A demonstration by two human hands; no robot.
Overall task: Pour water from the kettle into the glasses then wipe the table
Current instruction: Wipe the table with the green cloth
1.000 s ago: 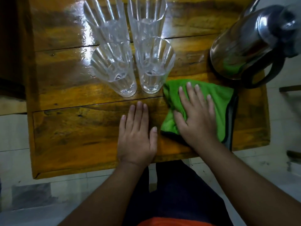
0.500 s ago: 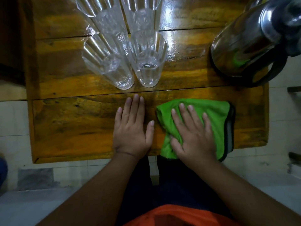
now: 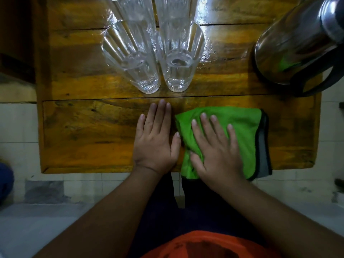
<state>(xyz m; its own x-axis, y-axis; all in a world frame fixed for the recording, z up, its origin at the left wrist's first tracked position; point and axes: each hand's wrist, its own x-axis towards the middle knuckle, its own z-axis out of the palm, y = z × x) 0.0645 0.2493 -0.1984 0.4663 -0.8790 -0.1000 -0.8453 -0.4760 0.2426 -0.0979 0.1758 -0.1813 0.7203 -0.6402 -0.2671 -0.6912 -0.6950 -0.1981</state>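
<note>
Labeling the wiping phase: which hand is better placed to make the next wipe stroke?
Right. The right hand lies flat on the green cloth; the left hand rests bare on the table beside it.

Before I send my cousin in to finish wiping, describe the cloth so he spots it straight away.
Look at the wooden table, along its near edge, in front of the steel kettle. The cloth lies flat there under the right hand, its near end hanging over the edge. It is the only soft, bright green thing, with a dark trimmed border; the glasses are clear.
</note>
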